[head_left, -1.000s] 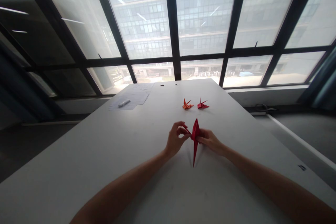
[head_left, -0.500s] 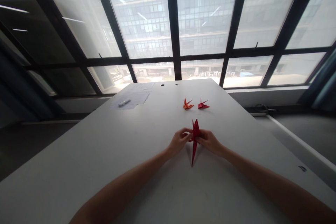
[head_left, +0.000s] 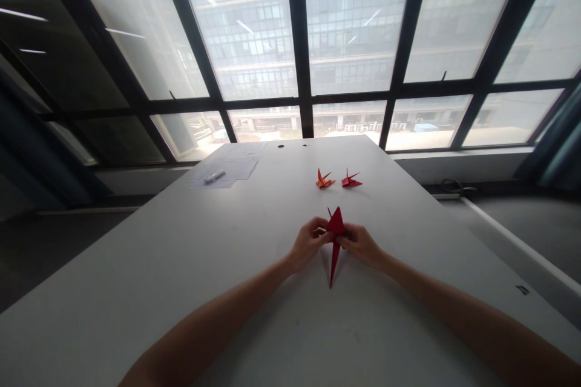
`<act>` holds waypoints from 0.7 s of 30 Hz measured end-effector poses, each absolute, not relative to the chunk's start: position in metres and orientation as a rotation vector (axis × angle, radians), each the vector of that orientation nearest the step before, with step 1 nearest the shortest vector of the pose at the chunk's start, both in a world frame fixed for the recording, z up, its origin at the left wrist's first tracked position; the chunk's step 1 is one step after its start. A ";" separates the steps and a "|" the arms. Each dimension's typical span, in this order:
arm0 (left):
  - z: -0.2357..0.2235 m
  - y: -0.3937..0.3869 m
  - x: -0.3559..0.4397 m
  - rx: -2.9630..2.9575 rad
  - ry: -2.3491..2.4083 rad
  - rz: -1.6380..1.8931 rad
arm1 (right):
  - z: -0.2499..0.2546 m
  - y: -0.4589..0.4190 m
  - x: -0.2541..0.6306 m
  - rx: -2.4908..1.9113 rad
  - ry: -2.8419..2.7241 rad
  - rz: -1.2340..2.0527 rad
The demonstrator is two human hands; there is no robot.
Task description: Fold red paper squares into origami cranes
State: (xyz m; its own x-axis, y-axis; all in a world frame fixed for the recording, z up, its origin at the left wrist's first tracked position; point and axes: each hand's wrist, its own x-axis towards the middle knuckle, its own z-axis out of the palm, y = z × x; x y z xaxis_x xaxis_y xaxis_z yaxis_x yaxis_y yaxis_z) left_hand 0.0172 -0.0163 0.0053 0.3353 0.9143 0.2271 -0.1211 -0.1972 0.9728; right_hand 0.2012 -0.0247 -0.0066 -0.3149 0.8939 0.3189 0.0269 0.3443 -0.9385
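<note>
This is an office room: a long white table (head_left: 181, 254) stands before tall black-framed windows (head_left: 299, 42) facing a glass-fronted office building (head_left: 354, 24).

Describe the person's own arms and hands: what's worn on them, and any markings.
The left hand and right hand are bare and slender-fingered, with no gloves. The left forearm and right forearm are bare too: no sleeve, watch, bracelet or cable shows up to the edge of the view. Any small markings or rings are too small to tell.
</note>
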 end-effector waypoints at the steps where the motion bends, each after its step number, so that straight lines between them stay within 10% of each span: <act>1: 0.005 -0.016 0.018 1.452 0.773 1.131 | -0.007 -0.024 0.201 -0.843 -1.631 1.126; 21: 0.002 -0.013 0.017 1.329 0.701 1.203 | -0.003 -0.026 0.208 -0.691 -1.841 1.326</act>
